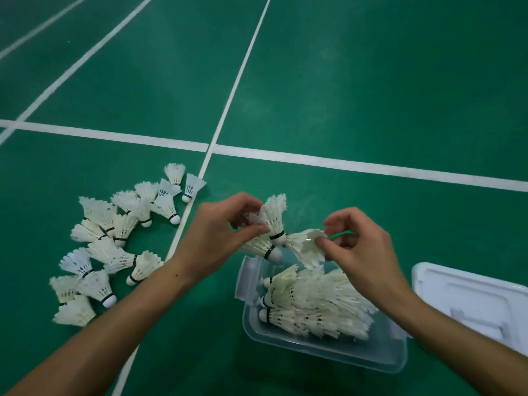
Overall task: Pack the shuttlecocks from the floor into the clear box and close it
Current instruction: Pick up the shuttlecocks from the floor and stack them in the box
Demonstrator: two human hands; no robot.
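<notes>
Above the open clear box (pixel 323 350), already holding many shuttlecocks, the left hand (pixel 220 235) pinches two shuttlecocks (pixel 270 227), the right hand (pixel 360 247) pinches one shuttlecock (pixel 307 247) by its feathers, about twenty loose shuttlecocks (pixel 114 241) lie on the green floor (pixel 343 95), and one lid (pixel 471 298) rests beside the box.

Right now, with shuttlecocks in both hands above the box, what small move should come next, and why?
Probably lower both handfuls into the clear box: the left hand and right hand each grip shuttlecocks just above it, and its far end has room.
</notes>
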